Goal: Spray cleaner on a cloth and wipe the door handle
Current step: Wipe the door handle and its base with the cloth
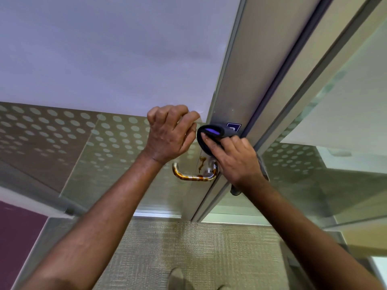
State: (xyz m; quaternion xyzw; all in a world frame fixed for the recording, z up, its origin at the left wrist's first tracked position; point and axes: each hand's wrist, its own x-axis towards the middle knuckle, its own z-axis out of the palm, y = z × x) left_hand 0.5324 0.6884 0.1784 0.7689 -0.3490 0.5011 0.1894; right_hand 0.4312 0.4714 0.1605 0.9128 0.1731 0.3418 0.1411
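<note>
A silver lever door handle (193, 176) streaked with brown-orange grime sticks out from the metal door frame (234, 97). A brown drip stain (202, 162) runs down the plate just above it. My right hand (234, 162) presses a folded dark grey cloth (211, 137) with a purple patch against the frame, just above the handle. My left hand (170, 132) hovers to the left of the cloth with its fingers curled and nothing in it. No spray bottle is in view.
The door's glass panel (83, 139) carries a band of frosted dots. A small blue sticker (233, 127) sits on the frame behind the cloth. A second glass pane (335, 143) stands to the right. Beige carpet (199, 248) lies below, with a shoe tip (178, 277).
</note>
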